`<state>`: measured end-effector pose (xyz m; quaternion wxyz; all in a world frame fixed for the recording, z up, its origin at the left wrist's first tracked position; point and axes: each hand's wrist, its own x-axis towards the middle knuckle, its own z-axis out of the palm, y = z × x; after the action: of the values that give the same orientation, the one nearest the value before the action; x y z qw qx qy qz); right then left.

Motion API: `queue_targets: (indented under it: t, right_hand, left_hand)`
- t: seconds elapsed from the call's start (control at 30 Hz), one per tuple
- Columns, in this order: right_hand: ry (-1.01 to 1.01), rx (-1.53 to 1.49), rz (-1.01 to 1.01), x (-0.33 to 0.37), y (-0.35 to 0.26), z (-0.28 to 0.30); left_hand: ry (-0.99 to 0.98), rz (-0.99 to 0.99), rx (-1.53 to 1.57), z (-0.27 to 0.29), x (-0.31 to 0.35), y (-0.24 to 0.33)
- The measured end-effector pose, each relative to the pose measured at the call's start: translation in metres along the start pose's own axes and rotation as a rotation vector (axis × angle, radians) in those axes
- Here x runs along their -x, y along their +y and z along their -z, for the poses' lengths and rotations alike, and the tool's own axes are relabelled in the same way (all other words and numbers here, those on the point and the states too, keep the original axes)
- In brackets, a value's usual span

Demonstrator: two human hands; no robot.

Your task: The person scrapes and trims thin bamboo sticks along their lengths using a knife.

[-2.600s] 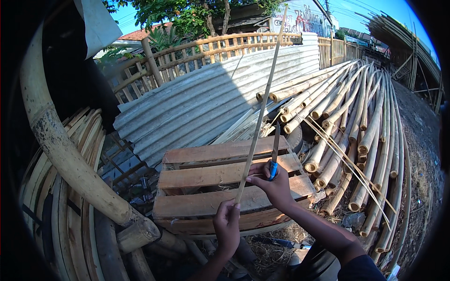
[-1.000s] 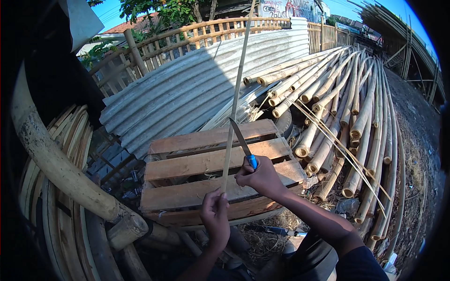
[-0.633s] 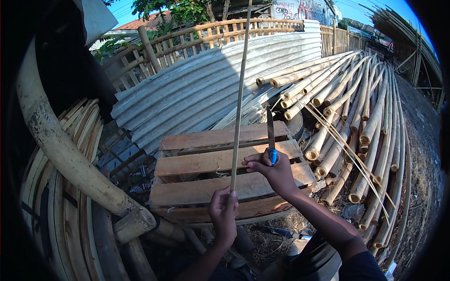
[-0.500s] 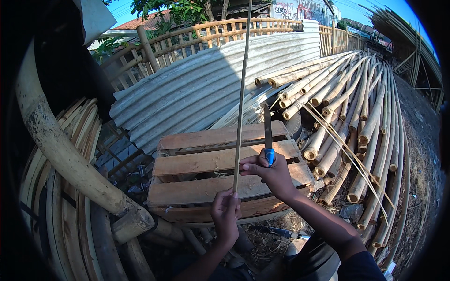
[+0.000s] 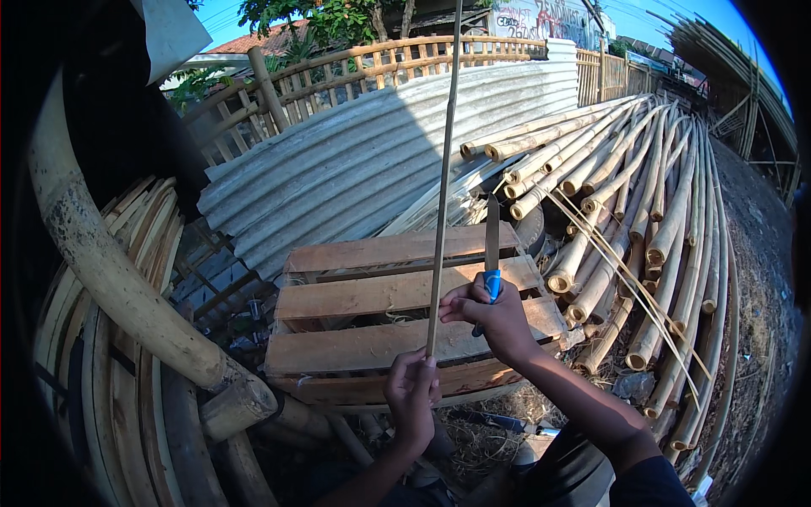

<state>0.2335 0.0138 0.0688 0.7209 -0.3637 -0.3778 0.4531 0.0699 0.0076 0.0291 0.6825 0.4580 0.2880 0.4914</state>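
Note:
A long thin bamboo strip (image 5: 444,186) rises nearly upright from my left hand (image 5: 412,390), whose fingers and thumb pinch its lower end. Close to the strip, a little above that grip, is my right hand (image 5: 494,319). It is closed round the blue handle of a knife (image 5: 492,245), with the dark blade pointing up and away from me. The right fingertips reach the strip's edge; whether they press on it I cannot tell. Beneath both hands stands a slatted wooden crate (image 5: 363,297) with gaps between its boards.
Many bamboo poles (image 5: 676,228) lie piled to the right, with thin strips across them. Corrugated sheets (image 5: 338,160) lean beyond the crate before a bamboo fence (image 5: 338,84). A thick bamboo pole (image 5: 127,270) slants at left beside split bamboo (image 5: 110,406).
The strip and both hands have shifted slightly to the right. The knife has turned more upright in my right hand, and its handle end now shows below the fist.

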Motion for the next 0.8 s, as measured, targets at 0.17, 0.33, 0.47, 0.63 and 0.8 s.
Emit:
queue_targets:
  t: [0.17, 0.33, 0.47, 0.63, 0.8]
  right_hand:
    - [-0.01, 0.025, 0.032, 0.002, 0.0014, -0.0033]
    - [-0.014, 0.018, 0.006, 0.0045, -0.0015, -0.0092]
    - [-0.009, 0.017, -0.038, 0.0035, -0.0029, -0.0078]
    - [-0.075, 0.06, -0.019, 0.0028, -0.0041, -0.0066]
    - [-0.081, 0.085, 0.002, 0.0037, -0.0018, -0.0067]
  left_hand:
    - [0.031, -0.034, -0.038, 0.0023, 0.0034, -0.0005]
    - [0.031, -0.054, -0.056, 0.0025, 0.003, -0.0031]
    - [0.008, -0.097, -0.085, 0.0026, 0.0036, -0.0049]
    - [0.041, -0.063, -0.063, 0.0008, 0.0036, -0.0025]
    - [0.029, -0.049, -0.026, 0.0012, 0.0036, -0.0035]
